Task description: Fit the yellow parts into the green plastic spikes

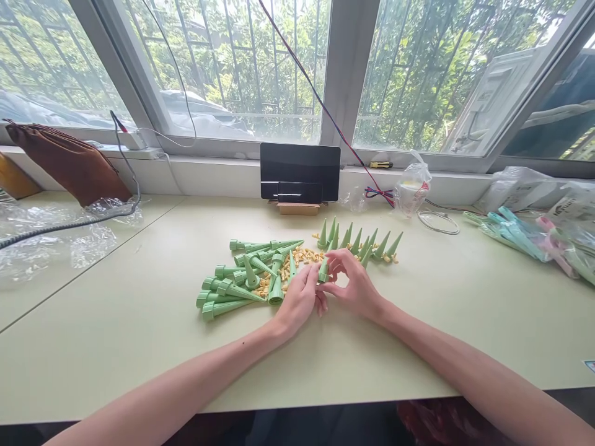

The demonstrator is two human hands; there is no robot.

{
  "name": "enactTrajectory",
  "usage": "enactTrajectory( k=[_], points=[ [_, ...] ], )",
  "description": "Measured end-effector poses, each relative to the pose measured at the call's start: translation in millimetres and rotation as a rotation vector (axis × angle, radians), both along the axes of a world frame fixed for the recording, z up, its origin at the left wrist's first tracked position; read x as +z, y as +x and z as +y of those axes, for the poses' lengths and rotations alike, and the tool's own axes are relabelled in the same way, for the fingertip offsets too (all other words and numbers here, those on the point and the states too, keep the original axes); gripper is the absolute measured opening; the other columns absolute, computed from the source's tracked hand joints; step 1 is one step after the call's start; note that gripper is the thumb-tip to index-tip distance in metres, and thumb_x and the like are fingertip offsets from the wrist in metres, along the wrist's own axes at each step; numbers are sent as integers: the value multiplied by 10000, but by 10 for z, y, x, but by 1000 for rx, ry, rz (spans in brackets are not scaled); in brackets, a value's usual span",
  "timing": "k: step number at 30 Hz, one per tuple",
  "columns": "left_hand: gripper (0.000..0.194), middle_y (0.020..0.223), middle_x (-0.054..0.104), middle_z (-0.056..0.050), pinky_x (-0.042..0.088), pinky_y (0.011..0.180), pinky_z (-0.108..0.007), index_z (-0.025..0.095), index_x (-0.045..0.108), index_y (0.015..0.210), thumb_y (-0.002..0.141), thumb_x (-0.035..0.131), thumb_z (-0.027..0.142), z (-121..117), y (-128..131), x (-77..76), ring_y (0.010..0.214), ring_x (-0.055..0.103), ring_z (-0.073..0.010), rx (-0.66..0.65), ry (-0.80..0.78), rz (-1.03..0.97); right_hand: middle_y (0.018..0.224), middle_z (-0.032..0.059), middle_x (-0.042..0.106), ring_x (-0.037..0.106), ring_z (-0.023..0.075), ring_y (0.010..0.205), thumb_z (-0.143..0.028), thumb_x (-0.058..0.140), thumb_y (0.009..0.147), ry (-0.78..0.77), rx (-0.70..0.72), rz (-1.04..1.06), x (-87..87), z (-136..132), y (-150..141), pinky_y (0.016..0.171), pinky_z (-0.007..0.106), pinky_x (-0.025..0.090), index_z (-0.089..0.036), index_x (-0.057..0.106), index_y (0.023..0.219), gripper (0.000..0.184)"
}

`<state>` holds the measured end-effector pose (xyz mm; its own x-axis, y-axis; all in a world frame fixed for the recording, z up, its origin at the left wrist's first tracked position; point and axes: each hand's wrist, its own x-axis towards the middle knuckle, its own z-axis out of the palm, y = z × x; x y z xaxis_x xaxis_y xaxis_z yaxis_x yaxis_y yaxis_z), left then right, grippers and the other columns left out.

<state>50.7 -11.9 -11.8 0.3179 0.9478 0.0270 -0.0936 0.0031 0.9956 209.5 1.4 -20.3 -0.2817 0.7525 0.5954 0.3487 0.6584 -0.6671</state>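
Both hands meet at the middle of the pale green table [139, 322]. My right hand [356, 286] pinches a small green cone spike [323, 271] between thumb and fingers. My left hand [300, 300] is curled right beside it, fingertips touching the same cone's base. A pile of green cone spikes [242, 279] lies flat to the left. Several more cones [360, 243] stand upright in a row behind the hands. Small yellow pieces [300, 255] are scattered between the pile and the row.
A black tablet [300, 171] stands on a wooden holder at the window sill. A brown bag [69, 162] and clear plastic wrap [51, 238] lie at the left. Plastic bags [534, 238] with pastel items sit at the right. Cables run along the sill.
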Motion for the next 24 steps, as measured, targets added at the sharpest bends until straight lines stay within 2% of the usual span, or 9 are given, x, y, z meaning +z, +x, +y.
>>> enactTrajectory(
  k=[2,4,7,10,16,21,24],
  points=[
    [399,849,656,-28,463,397,-245,204,565,1096,932,497,561,-2,-6,9,461,579,-117,-33,15,19,1056,53,532,597,169,798,-250,695,869,-2,7,4,3,-5,-1,754,377,581,-281,481,1262,448],
    [424,879,668,-36,478,416,-243,209,536,1178,918,542,544,-2,-13,7,471,586,-115,-55,23,42,1082,62,550,601,171,807,-240,655,895,1,11,1,10,-11,-1,764,379,582,-289,476,1298,443],
    [428,732,632,0,487,433,-249,214,517,1200,924,536,541,3,-17,-10,489,597,-140,-77,10,39,1105,66,582,603,171,795,-231,643,900,11,4,-10,23,-15,4,771,381,583,-296,468,1339,477],
    [380,621,573,27,479,431,-260,214,542,1097,937,492,555,14,-14,-24,498,588,-159,-88,-28,5,1125,63,616,606,173,781,-231,688,874,21,-12,-20,31,-16,14,810,397,578,-296,466,1356,535],
    [364,559,538,43,437,427,-250,219,530,991,931,489,575,20,-18,-27,473,555,-151,-60,-29,31,1160,65,639,630,202,870,-213,708,862,32,-16,-17,34,-23,18,852,422,576,-297,470,1355,554],
    [354,512,515,60,420,434,-234,217,503,985,928,498,567,-4,-12,-15,444,525,-139,18,-24,26,1175,69,617,643,198,868,-198,700,862,35,-20,-26,43,-30,7,831,420,593,-302,470,1354,554],
    [334,551,539,47,439,449,-246,214,499,1002,934,497,541,-14,-4,-11,463,541,-142,66,-21,6,1176,78,582,639,199,869,-189,692,859,40,-29,-32,58,-35,-1,794,408,602,-306,471,1351,552]
  ],
)
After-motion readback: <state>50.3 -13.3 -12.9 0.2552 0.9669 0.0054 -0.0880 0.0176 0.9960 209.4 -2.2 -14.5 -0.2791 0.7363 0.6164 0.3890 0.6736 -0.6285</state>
